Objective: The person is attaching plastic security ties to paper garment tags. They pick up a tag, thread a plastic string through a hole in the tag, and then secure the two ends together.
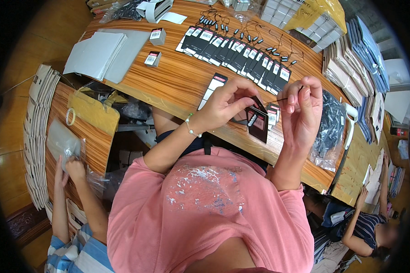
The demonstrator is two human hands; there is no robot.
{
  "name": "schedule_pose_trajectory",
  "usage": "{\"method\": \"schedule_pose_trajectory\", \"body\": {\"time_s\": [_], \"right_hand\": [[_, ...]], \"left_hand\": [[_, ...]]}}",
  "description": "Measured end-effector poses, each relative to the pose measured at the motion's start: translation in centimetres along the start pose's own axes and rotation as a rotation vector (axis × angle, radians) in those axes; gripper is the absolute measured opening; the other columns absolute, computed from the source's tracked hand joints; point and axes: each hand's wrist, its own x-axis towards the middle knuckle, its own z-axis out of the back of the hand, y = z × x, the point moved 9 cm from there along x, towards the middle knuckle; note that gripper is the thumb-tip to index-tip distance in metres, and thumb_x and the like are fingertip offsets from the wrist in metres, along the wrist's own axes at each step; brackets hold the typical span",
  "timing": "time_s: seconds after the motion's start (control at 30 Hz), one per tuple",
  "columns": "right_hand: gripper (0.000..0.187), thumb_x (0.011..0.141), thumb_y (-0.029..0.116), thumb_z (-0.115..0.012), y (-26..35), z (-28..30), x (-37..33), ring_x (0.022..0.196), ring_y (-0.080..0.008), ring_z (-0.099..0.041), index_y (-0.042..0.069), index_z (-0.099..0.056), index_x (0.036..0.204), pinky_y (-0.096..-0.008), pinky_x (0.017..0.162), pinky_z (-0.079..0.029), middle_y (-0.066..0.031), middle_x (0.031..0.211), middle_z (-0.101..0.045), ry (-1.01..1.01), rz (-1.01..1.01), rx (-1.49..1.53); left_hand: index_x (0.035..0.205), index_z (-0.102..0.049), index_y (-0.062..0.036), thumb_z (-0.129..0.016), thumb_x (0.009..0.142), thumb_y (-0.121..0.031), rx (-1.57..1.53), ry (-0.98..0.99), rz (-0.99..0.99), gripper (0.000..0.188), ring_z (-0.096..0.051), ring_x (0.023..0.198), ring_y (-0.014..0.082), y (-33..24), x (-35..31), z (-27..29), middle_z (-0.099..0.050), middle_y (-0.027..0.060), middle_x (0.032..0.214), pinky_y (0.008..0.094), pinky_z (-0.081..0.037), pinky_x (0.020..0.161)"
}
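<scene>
My left hand (228, 103), with a beaded bracelet at the wrist, pinches black hang tags (258, 128) above the table's front edge. A dark cord (283, 99) runs from the tags to my right hand (304, 105), whose thumb and fingertips are closed on it. Just beyond my left hand lies a tag with a white label (210, 89). Farther back, a fanned row of black hang tags (236, 55) stretches across the table, their cords spread behind them. Partly hidden behind the held tags is a small stack of labels (273, 113).
Two small label stacks (152, 58) and white sheets (95, 53) sit at the left. To the right are a bag of black cords (328, 129), a white-handled tool (351, 112) and folded garments (346, 66). Boxes (278, 13) stand behind. Co-workers' hands (70, 169) work at both sides.
</scene>
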Motion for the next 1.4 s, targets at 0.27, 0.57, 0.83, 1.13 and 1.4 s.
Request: {"method": "schedule_pose_trajectory", "body": {"time_s": [0.27, 0.57, 0.83, 1.13, 1.4], "right_hand": [[0.01, 0.086, 0.013, -0.054, 0.6, 1.0, 0.2, 0.054, -0.0103, -0.044, 0.008, -0.047, 0.092, -0.0224, 0.052, -0.034, -0.0061, 0.066, -0.051, -0.086, 0.081, 0.073], [0.011, 0.086, 0.009, -0.051, 1.2, 1.3, -0.1, 0.061, -0.011, -0.046, 0.007, -0.047, 0.096, -0.0225, 0.056, -0.036, -0.009, 0.073, -0.053, -0.087, 0.083, 0.09], [0.022, 0.084, 0.003, -0.051, 1.4, 0.7, -0.5, 0.066, -0.0139, -0.048, 0.004, -0.043, 0.104, -0.0276, 0.063, -0.039, -0.0127, 0.079, -0.055, -0.045, 0.083, 0.083], [0.022, 0.083, 0.002, -0.052, 1.2, -1.1, -1.3, 0.066, -0.0169, -0.055, 0.0, -0.045, 0.103, -0.0265, 0.063, -0.046, -0.0144, 0.079, -0.058, -0.059, 0.066, -0.033], [0.015, 0.083, 0.003, -0.051, 1.2, -1.3, -1.7, 0.066, -0.018, -0.056, 0.0, -0.047, 0.097, -0.0269, 0.063, -0.047, -0.0151, 0.076, -0.057, -0.047, 0.084, -0.044]], "left_hand": [[0.095, -0.041, -0.0084, -0.072, 0.07, -0.015, 0.012, 0.303, -0.105, 0.04, -0.049, 0.088, 0.0157, -0.8, -0.4, -2.0, -0.051, 0.009, 0.092, 0.0267, -0.039, 0.079], [0.096, -0.05, -0.0029, -0.062, 0.077, -0.006, 0.221, 0.12, -0.04, 0.023, -0.05, 0.091, 0.0161, -1.6, -0.5, -1.5, -0.053, 0.0079, 0.095, 0.0276, -0.039, 0.082], [0.108, -0.056, -0.0017, -0.058, 0.081, -0.01, 0.419, -0.066, -0.14, 0.029, -0.058, 0.084, 0.014, -4.6, -0.2, 0.0, -0.06, 0.0094, 0.1, 0.0248, -0.045, 0.073], [0.1, -0.063, -0.0033, -0.062, 0.073, -0.006, 0.641, -0.144, -0.452, 0.027, -0.053, 0.078, 0.0178, -8.7, 0.2, 0.6, -0.059, 0.005, 0.083, 0.0274, -0.042, 0.07], [0.101, -0.061, -0.0003, -0.061, 0.075, -0.007, 0.739, -0.188, -0.443, 0.026, -0.054, 0.081, 0.0178, -9.5, 0.7, 1.3, -0.059, 0.008, 0.088, 0.0272, -0.043, 0.076]]}}
